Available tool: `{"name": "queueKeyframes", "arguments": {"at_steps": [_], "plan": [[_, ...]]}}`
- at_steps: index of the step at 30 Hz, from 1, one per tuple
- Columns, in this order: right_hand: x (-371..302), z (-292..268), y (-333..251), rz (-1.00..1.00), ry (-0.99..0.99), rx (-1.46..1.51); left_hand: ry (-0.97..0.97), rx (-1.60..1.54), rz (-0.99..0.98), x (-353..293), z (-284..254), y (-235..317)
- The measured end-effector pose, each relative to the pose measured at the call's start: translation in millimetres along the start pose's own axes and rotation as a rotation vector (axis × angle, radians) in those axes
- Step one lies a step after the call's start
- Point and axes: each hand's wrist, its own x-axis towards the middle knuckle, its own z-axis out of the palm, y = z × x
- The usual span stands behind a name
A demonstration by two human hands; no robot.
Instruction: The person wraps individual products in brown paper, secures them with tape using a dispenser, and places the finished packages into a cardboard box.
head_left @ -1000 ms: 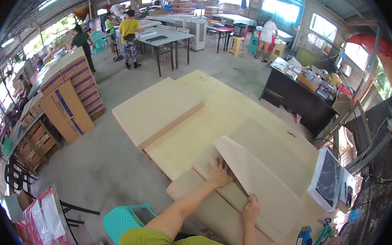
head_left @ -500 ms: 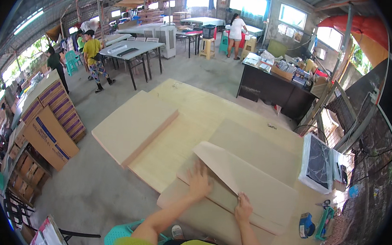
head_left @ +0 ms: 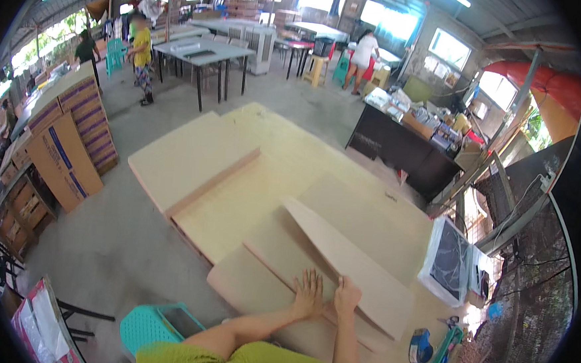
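Head view: two bare hands sit close together over the near part of a pale yellow tabletop.
Raised brown sheet: tilts up off the layers below; its near edge meets the right hand, most of its surface spreads beyond and to the right of the grip, and one corner points toward the far left.
Right hand: fingers curled together, clamped on the raised brown sheet's near edge.
Left hand: palm down, fingers slightly apart, laid on the lower brown sheet just left of the right hand.
Brown board stack: at the table's far left, well apart from both hands.
Right side: blue tape dispenser, green tray and scissors, near one another.
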Motion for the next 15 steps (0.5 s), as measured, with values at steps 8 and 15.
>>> {"name": "queueKeyframes", "arguments": {"at_steps": [8, 15], "plan": [[13, -23, -5, -0.065, -0.013, 0.024, -0.113, -0.051, -0.032, 19, -11, 16], [4, -1, 11, -0.043, -0.074, 0.056, -0.238, 0.041, 0.000, 33, -8, 19]]}}
